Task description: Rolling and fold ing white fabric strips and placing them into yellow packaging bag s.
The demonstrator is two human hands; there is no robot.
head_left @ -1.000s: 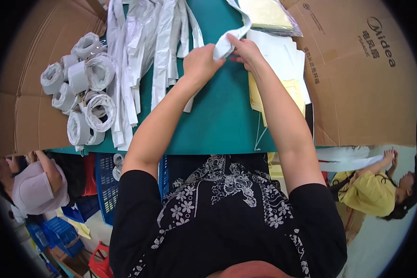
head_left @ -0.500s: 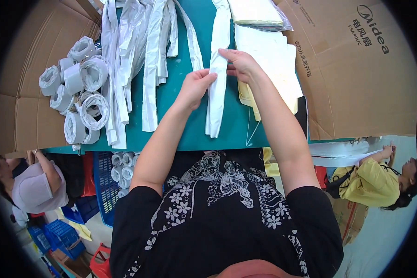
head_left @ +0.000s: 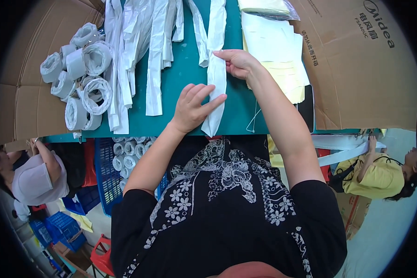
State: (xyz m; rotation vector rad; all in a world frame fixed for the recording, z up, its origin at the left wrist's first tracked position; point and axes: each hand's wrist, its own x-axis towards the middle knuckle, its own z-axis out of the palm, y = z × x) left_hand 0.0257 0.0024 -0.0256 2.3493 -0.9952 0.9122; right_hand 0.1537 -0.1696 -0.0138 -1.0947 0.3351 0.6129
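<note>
A long white folded strip of thin, slightly crinkled material (head_left: 216, 76) lies lengthwise in front of me on the green table (head_left: 180, 69). My right hand (head_left: 240, 64) pinches its right edge between thumb and fingers, about midway along the visible length. Lower down, my left hand (head_left: 193, 109) has its fingers spread; the thumb and fingertips reach over the strip near its near end. More white strips (head_left: 155, 69) hang together to the left, their far ends out of view. A narrow white strip (head_left: 199, 39) lies just left of the one I hold.
Rolled white coils (head_left: 97, 58) are piled at the left beside a cardboard panel (head_left: 37, 51). Right of my hands lie white and yellow sheets (head_left: 273, 46), with another cardboard panel (head_left: 356, 74) beyond. A blue crate (head_left: 107, 173) holds several white rolls. People sit at both sides.
My left hand has let go of its pinch on the strip, opened, and moved down toward the near end. My right hand keeps its hold. The view has shifted slightly.
</note>
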